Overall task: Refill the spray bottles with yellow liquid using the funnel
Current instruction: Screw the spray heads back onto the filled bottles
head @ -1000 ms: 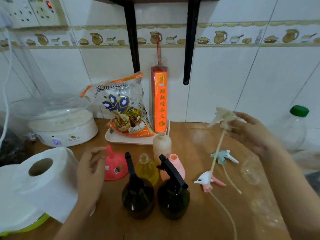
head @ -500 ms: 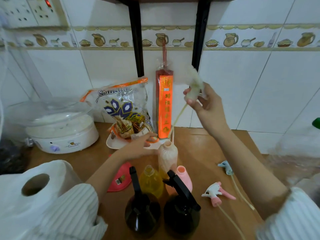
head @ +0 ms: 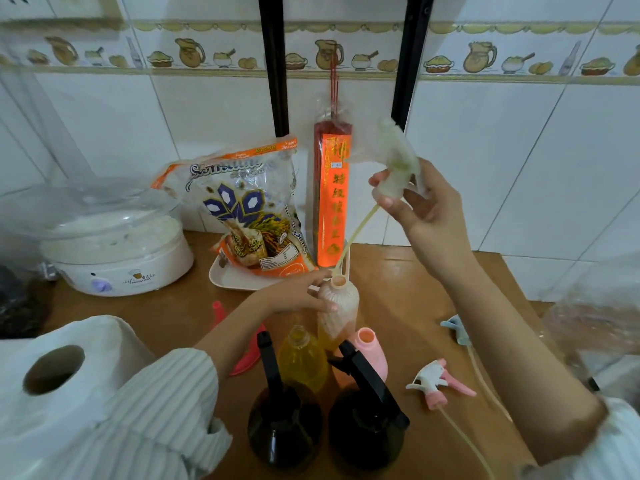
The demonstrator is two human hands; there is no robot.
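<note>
The right hand (head: 427,216) is raised above the surface (head: 408,278), its grip closed round a pale spray head (head: 398,168), thumb and fingers pinching the collar. A yellowish tube (head: 356,232) hangs from that head, slanting down and left, with its lower end at the open mouth of a ribbed bottle (head: 337,310); whether the tip is inside cannot be told. The left hand (head: 298,294) holds this bottle near the neck, fingers curled round its left side. The bottle stands upright and has yellow liquid in its lower part.

Just in front of it stand a yellow bottle (head: 303,358), open and full of yellow liquid, and a pink bottle (head: 370,351), also open. Nearer the camera are two dark bottles (head: 284,431), each with a black spray head fitted. A red funnel (head: 247,358) lies on the surface, mostly hidden behind the left forearm. To the right lie a pink-and-white spray head (head: 438,384) and a blue one (head: 457,329), both with tubes trailing.

Behind, a tray (head: 228,277) carries a rice bag (head: 249,216), and a pack of incense (head: 332,199) stands beside it against the tiled wall. A white cooker (head: 114,247) sits at left, a paper roll (head: 62,382) at lower left.
</note>
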